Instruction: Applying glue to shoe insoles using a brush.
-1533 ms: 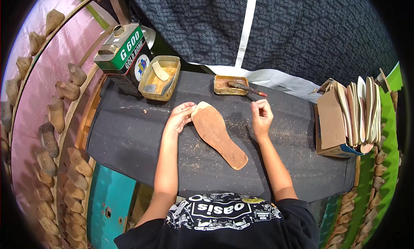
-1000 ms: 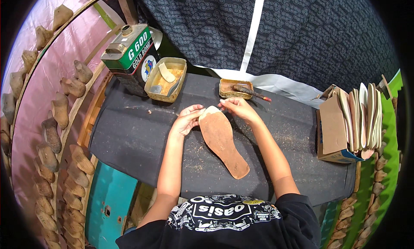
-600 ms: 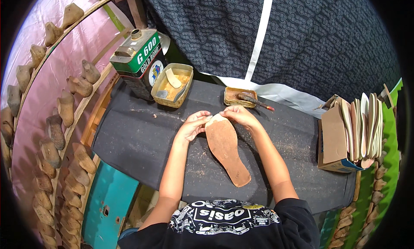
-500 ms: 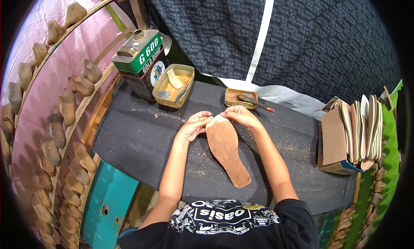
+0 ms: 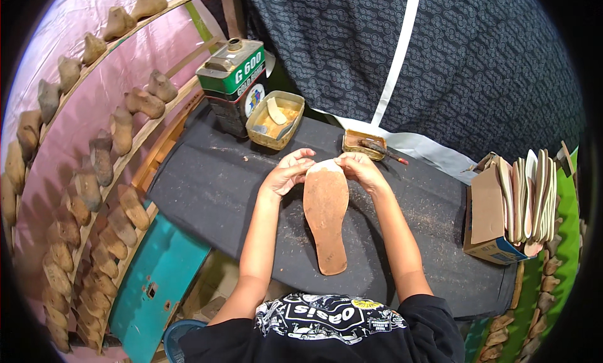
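Note:
A brown insole [image 5: 326,206] hangs above the dark table, its wide toe end away from me and its heel toward my body. Pale, whitish material covers the toe edge. My left hand [image 5: 290,173] holds the left corner of the toe between thumb and fingers, with the upper fingers partly spread. At the right corner, my right hand [image 5: 360,170] pinches the same edge. Just beyond the right hand sits a small tray [image 5: 353,137] with a dark-handled brush [image 5: 384,152] lying across it.
A green and black metal can [image 5: 231,86] and a plastic tub [image 5: 276,140] with scraps inside stand at the back left. At right is a cardboard box [image 5: 487,206] of upright insoles [image 5: 524,193]. Shoe lasts [image 5: 122,130] line racks at left. Crumbs dot the table [image 5: 220,193].
The insole's heel has swung left, so it now points more straight toward me. Both hands keep hold of the toe edge. The whole view has shifted somewhat.

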{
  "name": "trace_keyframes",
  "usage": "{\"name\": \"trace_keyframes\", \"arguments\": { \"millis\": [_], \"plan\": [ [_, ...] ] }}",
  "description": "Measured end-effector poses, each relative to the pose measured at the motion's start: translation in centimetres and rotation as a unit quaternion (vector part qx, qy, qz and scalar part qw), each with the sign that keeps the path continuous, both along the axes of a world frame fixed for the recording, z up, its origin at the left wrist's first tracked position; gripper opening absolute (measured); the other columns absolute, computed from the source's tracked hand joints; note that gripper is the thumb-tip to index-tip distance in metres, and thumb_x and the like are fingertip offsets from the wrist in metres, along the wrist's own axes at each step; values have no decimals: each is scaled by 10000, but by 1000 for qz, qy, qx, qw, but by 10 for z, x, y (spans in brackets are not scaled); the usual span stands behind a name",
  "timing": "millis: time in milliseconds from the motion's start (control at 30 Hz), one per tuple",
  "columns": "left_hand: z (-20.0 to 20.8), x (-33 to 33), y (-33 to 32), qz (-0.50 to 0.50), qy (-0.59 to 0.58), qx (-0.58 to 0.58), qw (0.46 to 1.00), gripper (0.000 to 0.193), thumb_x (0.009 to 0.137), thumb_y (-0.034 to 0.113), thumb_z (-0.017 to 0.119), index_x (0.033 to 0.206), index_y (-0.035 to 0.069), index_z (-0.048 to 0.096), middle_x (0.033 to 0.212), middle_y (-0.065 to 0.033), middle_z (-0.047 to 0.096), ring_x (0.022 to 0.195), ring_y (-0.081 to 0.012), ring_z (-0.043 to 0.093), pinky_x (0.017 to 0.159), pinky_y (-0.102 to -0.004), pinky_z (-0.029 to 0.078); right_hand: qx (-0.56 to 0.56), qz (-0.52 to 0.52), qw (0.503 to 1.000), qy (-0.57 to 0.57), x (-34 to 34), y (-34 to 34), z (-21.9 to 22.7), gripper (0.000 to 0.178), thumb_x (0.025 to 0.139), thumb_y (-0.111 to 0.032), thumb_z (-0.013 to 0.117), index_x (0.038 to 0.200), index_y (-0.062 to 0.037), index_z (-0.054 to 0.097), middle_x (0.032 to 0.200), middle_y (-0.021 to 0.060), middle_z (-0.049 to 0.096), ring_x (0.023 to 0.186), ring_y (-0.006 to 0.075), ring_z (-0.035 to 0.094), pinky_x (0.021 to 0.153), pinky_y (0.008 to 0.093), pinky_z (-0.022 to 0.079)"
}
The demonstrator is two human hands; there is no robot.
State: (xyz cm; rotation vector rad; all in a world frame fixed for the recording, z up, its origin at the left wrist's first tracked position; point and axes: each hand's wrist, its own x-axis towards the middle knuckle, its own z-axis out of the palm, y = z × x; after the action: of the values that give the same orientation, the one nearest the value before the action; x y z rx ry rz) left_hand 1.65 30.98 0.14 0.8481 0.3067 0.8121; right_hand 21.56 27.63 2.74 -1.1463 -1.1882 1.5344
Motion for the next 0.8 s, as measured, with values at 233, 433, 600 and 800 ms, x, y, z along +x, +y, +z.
{"name": "trace_keyframes", "arguments": {
  "millis": [233, 433, 600, 800],
  "plan": [
    [12, -53, -41, 85, -14, -1, 996, 303, 757, 87, 553, 1016, 63, 398, 825, -41, 567, 643, -53, 552, 535, -152, 453, 52, 79, 995, 12, -49, -11, 16, 146, 734, -238, 562, 714, -94, 551, 651, -17, 562, 554, 55, 518, 514, 172, 393],
    [10, -154, -115, 194, -12, 10, 981, 263, 764, 136, 555, 984, 79, 422, 872, -24, 555, 766, -82, 546, 642, -206, 461, 69, 175, 982, 21, -152, -31, 16, 137, 729, -223, 564, 680, -96, 553, 543, -70, 458, 459, 15, 360, 427, 161, 261],
    [-9, -248, -209, 360, 56, -12, 931, 239, 773, 160, 549, 975, 74, 454, 872, -18, 542, 753, -77, 538, 613, -189, 447, 27, 298, 953, 53, -257, -76, 1, 128, 733, -210, 557, 686, -91, 567, 549, -83, 438, 457, 6, 301, 415, 158, 206],
    [-32, -322, -350, 512, 71, -85, 852, 245, 799, 192, 511, 1001, 62, 463, 860, -21, 539, 714, -69, 529, 610, -193, 438, -19, 436, 899, 45, -370, -151, -45, 142, 755, -226, 546, 729, -92, 584, 570, -92, 462, 468, -3, 312, 411, 155, 213]
  ]
}}
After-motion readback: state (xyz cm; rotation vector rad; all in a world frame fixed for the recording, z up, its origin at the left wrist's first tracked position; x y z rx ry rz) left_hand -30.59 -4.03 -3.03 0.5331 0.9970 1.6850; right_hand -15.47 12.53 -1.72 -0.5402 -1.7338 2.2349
